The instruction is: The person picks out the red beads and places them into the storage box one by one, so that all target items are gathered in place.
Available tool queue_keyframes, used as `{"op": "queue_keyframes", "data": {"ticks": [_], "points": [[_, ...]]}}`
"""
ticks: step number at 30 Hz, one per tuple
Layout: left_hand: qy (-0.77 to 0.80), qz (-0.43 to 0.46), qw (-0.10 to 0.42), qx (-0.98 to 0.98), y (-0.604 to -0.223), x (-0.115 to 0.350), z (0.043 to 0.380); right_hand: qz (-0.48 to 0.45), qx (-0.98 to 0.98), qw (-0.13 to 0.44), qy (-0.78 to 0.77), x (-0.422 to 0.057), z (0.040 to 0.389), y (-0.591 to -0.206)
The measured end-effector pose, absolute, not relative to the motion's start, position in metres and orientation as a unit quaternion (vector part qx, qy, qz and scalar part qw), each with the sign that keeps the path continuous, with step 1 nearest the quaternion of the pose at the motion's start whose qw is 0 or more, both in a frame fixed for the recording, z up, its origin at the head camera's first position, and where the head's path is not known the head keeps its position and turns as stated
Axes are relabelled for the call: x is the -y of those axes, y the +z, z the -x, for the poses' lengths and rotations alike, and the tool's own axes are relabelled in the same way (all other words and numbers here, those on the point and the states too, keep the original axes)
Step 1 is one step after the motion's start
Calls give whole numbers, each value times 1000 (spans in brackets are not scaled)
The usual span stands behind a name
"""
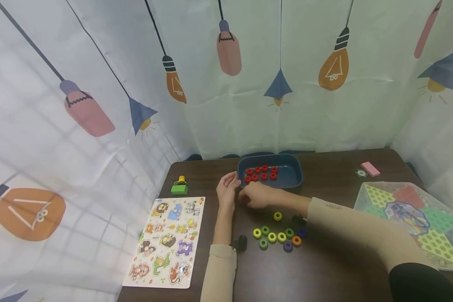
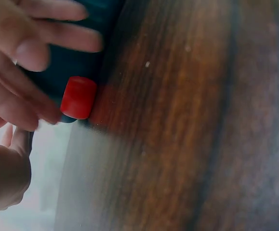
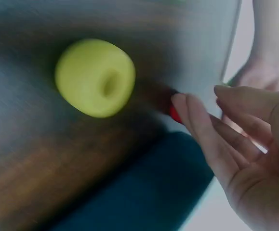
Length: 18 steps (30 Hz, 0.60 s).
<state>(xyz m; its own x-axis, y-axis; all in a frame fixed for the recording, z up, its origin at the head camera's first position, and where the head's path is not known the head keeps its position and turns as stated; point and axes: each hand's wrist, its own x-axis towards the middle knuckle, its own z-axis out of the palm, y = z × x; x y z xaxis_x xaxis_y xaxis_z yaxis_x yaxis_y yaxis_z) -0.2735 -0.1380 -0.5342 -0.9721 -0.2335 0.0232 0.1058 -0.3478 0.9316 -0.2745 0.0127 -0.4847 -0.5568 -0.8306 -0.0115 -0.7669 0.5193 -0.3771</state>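
My right hand (image 1: 258, 195) reaches down in front of the blue bin (image 1: 294, 185), fingers pointing at the table. Its fingertips are right at a red ring (image 2: 79, 98), which sits by the bin's near left corner; the right wrist view shows only a bit of that ring (image 3: 175, 114) behind the fingers. The fingers blur in the left wrist view while the ring is sharp. My left hand (image 1: 226, 188) is held up beside the bin's left end, fingers extended and holding nothing. Several red rings (image 1: 264, 176) lie inside the bin.
A yellow ring (image 1: 277, 216) lies under the right forearm. Nearer are several green, yellow, purple and orange rings (image 1: 296, 240). An animal puzzle board (image 1: 164, 243) lies left, with a green block (image 1: 179, 190) behind it. A clear box (image 1: 411, 222) and pink block (image 1: 370, 169) are right.
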Motion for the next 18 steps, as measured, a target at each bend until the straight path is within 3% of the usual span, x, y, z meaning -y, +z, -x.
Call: {"op": "queue_keyframes", "data": {"ticks": [9, 18], "points": [[-826, -46, 75, 556, -514, 138, 266, 444, -881, 57, -154, -22, 267, -498], [-822, -44, 82, 562, -515, 139, 264, 425, -897, 45, -110, -28, 264, -499]]}}
